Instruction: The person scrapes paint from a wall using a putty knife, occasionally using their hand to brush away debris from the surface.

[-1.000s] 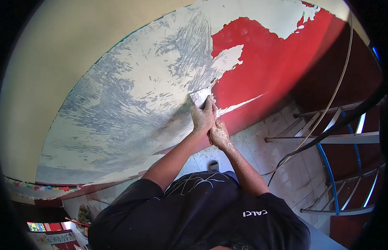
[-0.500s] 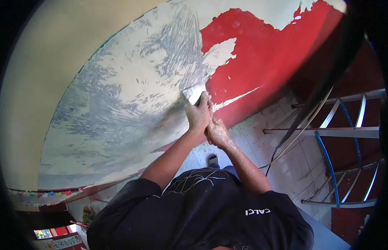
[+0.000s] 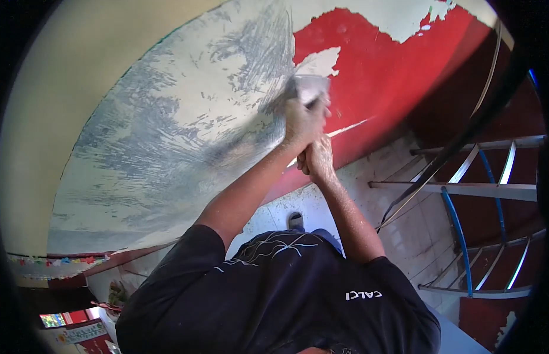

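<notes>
A wide-bladed paint scraper (image 3: 311, 86) lies against the wall, its blade at the ragged border between bare, scratched plaster (image 3: 186, 118) and red paint (image 3: 380, 76). My left hand (image 3: 305, 121) is closed around it just behind the blade, slightly blurred. Below, my right hand (image 3: 319, 159), dusted with pale specks, is closed on the rear of the handle, which the fingers mostly hide. A pale bare patch (image 3: 320, 62) with torn edges cuts into the red just above the blade.
A metal ladder (image 3: 492, 190) with blue bars stands at the right. A dark cable (image 3: 425, 177) hangs in front of it. Pale floor tiles (image 3: 398, 236) carry scattered debris. A shoe (image 3: 296, 220) shows below my hands. Colourful trim (image 3: 56, 265) runs at lower left.
Both hands and the scraper have moved up and to the right along the wall, onto the red paint's edge. The grip looks the same. The view has shifted slightly.
</notes>
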Action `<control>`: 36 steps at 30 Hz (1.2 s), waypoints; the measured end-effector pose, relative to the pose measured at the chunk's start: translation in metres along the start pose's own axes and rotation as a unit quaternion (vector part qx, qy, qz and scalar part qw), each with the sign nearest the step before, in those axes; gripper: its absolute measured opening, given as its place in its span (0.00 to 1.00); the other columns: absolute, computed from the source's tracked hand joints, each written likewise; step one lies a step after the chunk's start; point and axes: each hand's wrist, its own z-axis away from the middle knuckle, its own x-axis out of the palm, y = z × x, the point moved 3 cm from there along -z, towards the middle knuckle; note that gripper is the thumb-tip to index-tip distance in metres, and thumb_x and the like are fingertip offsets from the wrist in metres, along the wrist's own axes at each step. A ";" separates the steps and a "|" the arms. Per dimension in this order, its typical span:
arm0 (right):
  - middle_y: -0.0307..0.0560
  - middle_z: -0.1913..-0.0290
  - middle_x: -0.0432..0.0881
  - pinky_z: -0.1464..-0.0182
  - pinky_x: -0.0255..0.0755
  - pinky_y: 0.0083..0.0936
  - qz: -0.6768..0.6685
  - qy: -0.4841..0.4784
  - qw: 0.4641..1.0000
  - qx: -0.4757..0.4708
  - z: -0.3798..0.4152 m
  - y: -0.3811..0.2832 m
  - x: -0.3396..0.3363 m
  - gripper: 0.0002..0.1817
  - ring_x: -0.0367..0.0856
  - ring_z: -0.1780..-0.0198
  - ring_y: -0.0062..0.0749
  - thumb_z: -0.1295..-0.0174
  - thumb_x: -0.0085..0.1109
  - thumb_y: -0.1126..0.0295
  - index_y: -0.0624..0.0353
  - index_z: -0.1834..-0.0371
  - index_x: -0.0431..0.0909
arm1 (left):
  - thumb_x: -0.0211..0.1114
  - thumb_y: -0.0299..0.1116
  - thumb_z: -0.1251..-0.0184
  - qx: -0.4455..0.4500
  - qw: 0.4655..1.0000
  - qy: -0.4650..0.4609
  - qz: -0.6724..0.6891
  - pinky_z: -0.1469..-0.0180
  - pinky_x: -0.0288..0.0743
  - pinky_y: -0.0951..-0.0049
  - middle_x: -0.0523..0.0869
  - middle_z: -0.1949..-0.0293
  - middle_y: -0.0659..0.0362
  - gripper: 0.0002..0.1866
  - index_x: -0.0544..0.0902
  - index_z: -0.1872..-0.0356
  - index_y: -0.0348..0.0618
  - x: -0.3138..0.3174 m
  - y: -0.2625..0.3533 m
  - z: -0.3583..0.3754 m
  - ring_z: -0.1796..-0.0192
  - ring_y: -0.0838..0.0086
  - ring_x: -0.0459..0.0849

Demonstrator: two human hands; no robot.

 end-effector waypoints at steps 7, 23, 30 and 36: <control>0.41 0.95 0.67 0.88 0.62 0.26 0.050 -0.019 0.997 0.049 0.069 0.095 -0.069 0.34 0.66 0.94 0.29 0.31 0.29 0.47 0.57 0.90 0.66 | 0.63 0.52 0.43 0.138 0.922 -0.194 -0.305 0.65 0.73 0.58 0.81 0.77 0.42 0.25 0.81 0.75 0.33 0.001 -0.077 0.072 0.70 0.54 0.84; 0.65 0.58 0.80 0.48 0.72 0.46 0.611 -0.137 0.768 0.130 0.187 0.148 -0.190 0.18 0.77 0.53 0.59 0.46 0.50 0.64 0.66 0.58 0.75 | 0.65 0.41 0.45 0.406 0.795 0.162 -0.421 0.30 0.46 0.47 0.48 0.30 0.37 0.34 0.67 0.36 0.44 0.007 -0.009 0.039 0.27 0.42 0.45; 0.64 0.56 0.79 0.48 0.71 0.46 0.581 -0.199 0.773 0.157 0.212 0.176 -0.178 0.17 0.77 0.50 0.59 0.47 0.51 0.63 0.61 0.57 0.75 | 0.58 0.40 0.45 0.079 0.892 -0.226 -0.383 0.66 0.76 0.52 0.82 0.75 0.42 0.16 0.82 0.79 0.36 0.022 -0.287 0.175 0.71 0.49 0.82; 0.63 0.51 0.78 0.46 0.70 0.45 0.468 -0.139 0.849 0.201 0.266 0.223 -0.205 0.24 0.76 0.47 0.57 0.43 0.49 0.63 0.57 0.43 0.67 | 0.53 0.53 0.45 -0.124 0.788 -0.326 -0.508 0.53 0.76 0.58 0.84 0.62 0.44 0.24 0.85 0.67 0.41 -0.113 -0.363 0.279 0.56 0.53 0.83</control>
